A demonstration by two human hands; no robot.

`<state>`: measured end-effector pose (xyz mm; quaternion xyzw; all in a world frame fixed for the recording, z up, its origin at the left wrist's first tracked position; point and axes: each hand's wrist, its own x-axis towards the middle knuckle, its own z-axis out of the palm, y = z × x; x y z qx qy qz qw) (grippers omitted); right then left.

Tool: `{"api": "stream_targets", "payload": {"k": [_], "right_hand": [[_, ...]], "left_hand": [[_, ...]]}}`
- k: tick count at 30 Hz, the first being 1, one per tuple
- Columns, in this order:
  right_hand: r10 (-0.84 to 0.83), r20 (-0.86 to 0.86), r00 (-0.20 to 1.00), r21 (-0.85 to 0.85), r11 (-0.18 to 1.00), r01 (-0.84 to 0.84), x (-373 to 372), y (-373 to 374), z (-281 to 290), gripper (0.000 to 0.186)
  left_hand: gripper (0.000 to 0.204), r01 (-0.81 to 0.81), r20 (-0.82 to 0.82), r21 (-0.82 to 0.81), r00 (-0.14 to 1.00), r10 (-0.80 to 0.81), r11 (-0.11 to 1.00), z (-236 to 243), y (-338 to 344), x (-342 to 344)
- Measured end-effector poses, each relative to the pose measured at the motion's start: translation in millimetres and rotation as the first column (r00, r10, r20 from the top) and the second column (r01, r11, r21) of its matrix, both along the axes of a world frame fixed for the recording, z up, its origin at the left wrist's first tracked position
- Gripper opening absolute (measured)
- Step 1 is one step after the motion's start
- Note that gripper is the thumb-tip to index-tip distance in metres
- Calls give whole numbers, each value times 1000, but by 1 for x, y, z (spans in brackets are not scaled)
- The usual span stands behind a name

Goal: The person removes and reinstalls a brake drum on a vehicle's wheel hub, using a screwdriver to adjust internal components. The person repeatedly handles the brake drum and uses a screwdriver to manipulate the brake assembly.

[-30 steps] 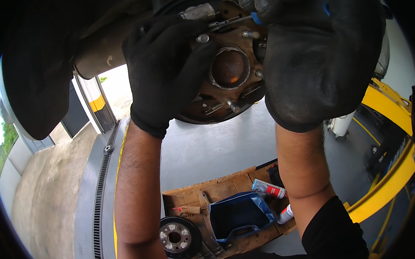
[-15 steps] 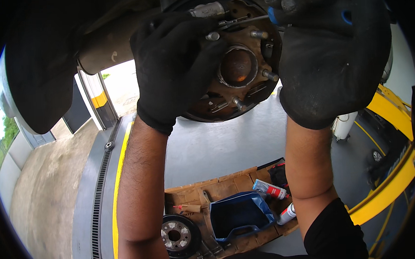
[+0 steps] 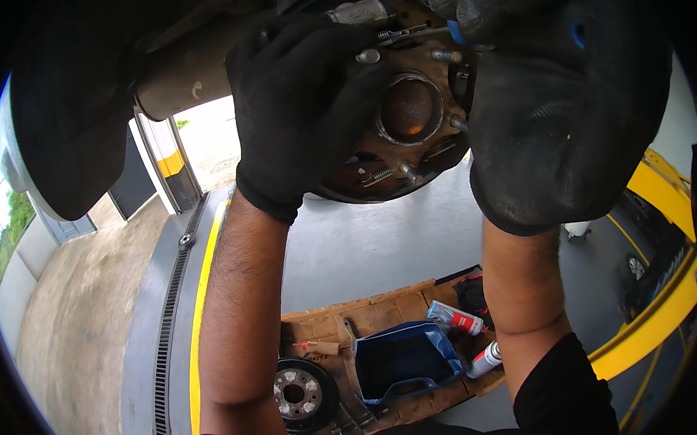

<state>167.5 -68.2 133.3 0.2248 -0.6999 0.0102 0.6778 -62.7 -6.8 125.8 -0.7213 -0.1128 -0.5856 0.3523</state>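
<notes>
An exposed drum brake assembly (image 3: 396,157) hangs at the top centre, with a rusty hub (image 3: 410,110), wheel studs and small springs. My left hand (image 3: 305,114), in a black glove, lies over its left side. Those fingers are bent and close together near the upper spring (image 3: 387,35); whatever they grip is hidden. My right hand (image 3: 566,115), gloved too, is closed around a screwdriver (image 3: 455,32) with a blue and dark handle. Its thin metal shaft points left to the spring and linkage beneath the silver wheel cylinder (image 3: 359,12). The glove hides most of the handle.
Below, a cardboard-covered surface (image 3: 307,326) bears a blue tray (image 3: 370,345), a brake drum (image 3: 321,394) and spray cans (image 3: 455,318). A yellow lift arm (image 3: 641,325) curves along the right. At left, a drain grate (image 3: 167,326) runs beside a yellow floor line.
The brake assembly and my left hand appear slightly further right in view. My right hand has turned a little and sits closer to the hub, covering part of a stud; the screwdriver stays at the spring.
</notes>
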Motion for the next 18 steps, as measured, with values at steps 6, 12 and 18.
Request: {"api": "stream_targets", "payload": {"k": [6, 12, 18], "right_hand": [[5, 14, 1000, -17, 1000, -4, 7, -4, 5, 33], [10, 17, 1000, -27, 1000, -9, 13, -4, 10, 32], [4, 16, 1000, -26, 1000, -3, 17, 0, 13, 31]], "left_hand": [[28, 24, 28, 49, 999, -26, 998, 0, 4, 1], [29, 14, 36, 70, 999, -16, 997, 1, 0, 2], [29, 32, 20, 55, 999, -34, 998, 1, 1, 2]]}}
